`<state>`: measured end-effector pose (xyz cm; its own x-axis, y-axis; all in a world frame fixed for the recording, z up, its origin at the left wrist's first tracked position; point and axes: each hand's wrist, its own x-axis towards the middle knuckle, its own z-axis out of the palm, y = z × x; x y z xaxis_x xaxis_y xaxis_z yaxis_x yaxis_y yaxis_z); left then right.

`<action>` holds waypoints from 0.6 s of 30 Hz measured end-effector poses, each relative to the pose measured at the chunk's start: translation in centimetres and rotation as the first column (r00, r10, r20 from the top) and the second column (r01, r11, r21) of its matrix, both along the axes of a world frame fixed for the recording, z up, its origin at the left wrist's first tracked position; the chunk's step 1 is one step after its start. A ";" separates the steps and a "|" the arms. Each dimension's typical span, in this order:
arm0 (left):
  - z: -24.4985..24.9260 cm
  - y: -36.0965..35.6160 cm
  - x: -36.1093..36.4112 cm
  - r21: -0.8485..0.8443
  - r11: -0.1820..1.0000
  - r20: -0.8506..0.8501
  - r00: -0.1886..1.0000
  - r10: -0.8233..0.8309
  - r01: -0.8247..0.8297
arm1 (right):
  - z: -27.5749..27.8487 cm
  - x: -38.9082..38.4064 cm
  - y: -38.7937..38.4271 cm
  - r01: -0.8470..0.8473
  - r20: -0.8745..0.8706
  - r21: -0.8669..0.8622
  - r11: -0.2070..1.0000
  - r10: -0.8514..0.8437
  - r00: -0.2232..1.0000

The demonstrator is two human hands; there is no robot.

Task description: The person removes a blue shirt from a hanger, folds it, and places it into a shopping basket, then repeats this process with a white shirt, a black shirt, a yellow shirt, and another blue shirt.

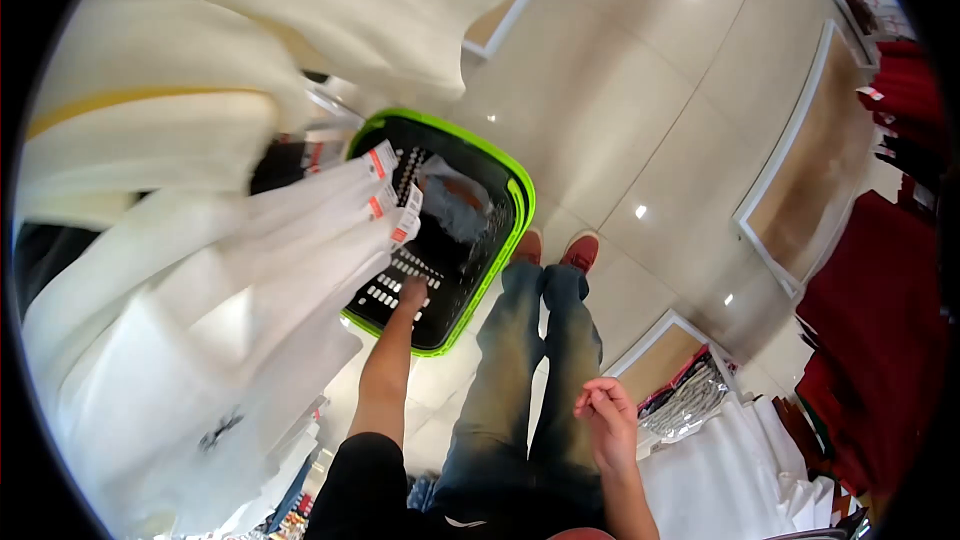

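My left hand [413, 293] reaches down over the near end of a black shopping basket [468, 328] with a bright green rim. It is small in the view and its fingers are mostly hidden. Inside the basket lies a grey-blue bundle [455, 202], partly brownish. White garments [215, 275] hang just left of my left hand, and their price tags [405, 222] overlap the basket. In front of my right thigh, my right hand [607, 410] is raised with its fingers curled in and nothing visible in them.
Dark red garments [880, 330] hang on the right, above a wooden platform [810, 160] with a white edge. At lower right, white garments [710, 475] hang beside plastic-wrapped packs [690, 395]. My red shoes [580, 251] stand on the tiled floor [640, 90].
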<state>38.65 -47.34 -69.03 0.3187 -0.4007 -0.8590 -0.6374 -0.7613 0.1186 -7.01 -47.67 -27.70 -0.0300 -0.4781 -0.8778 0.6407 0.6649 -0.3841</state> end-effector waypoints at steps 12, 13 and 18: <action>28.9 -1.8 -16.3 -0.302 0.937 -0.140 0.964 -0.225 0.175 | 0.2 -6.2 10.2 0.088 -0.494 -0.010 0.996 -0.081 0.866; 31.1 -2.4 -18.3 -0.337 0.921 -0.162 0.952 -0.261 0.195 | -0.3 -7.2 11.0 0.047 -0.544 -0.032 0.998 -0.057 0.837; 38.8 -5.7 -26.6 -0.507 0.843 -0.245 0.908 -0.341 0.180 | -5.2 -13.2 13.7 0.079 -0.564 -0.030 0.996 -0.082 0.821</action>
<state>12.09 -53.03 -30.26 -0.1089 -0.8036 -0.5852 -0.6704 -0.3753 0.6401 -20.23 -33.97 -32.91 -0.5583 -0.4565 -0.6928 0.3618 0.6175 -0.6984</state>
